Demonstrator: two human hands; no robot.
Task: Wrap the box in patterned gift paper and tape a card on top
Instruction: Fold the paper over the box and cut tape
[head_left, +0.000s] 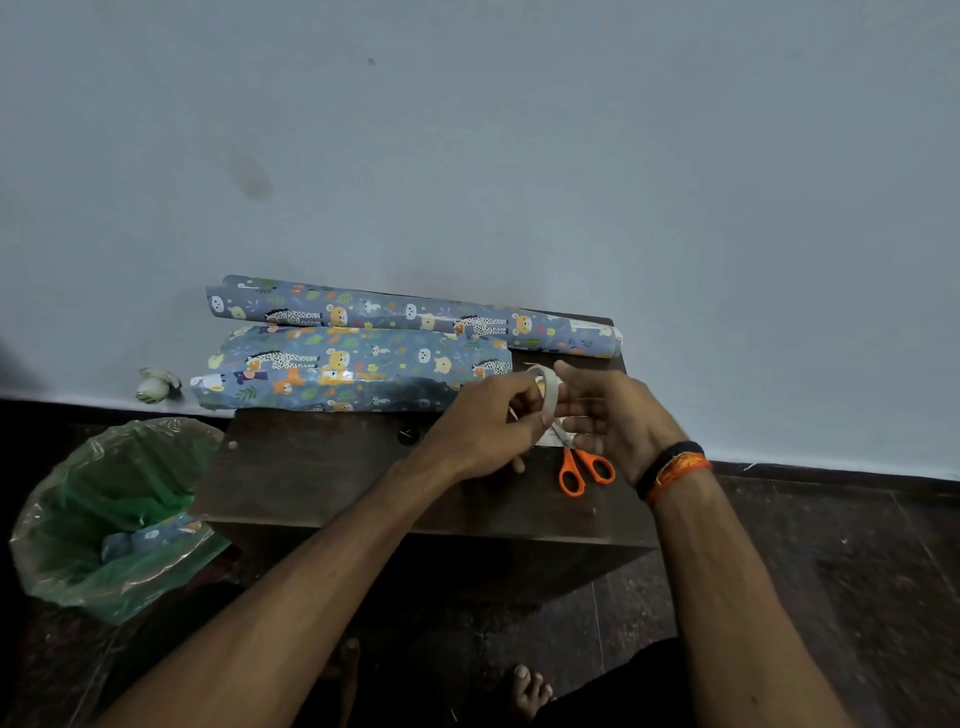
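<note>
Your wrapped box lies on the dark counter, up at about 10 o'clock from your hands. Its long side runs left to right, from 9 o'clock to 3 o'clock. It is already covered in blue paper with little animals on it, and the paper looks shiny and a bit crinkled. Its right end is just beside your left hand, so that hand is the nearer one. Your right hand is farther off, at about 3 o'clock from the box.

Both hands are busy with the tape roll. Your left fingers are curled and pinch the roll. Your right fingers are bent round its other side and hold it too. It looks like you are hunting for the tape's end.

Behind the box, at 12 o'clock, lies the paper roll against the wall. The orange scissors sit under your right hand, on something pale that may be the card; I cannot tell. A green bin bag stands on the floor at 8 o'clock.
</note>
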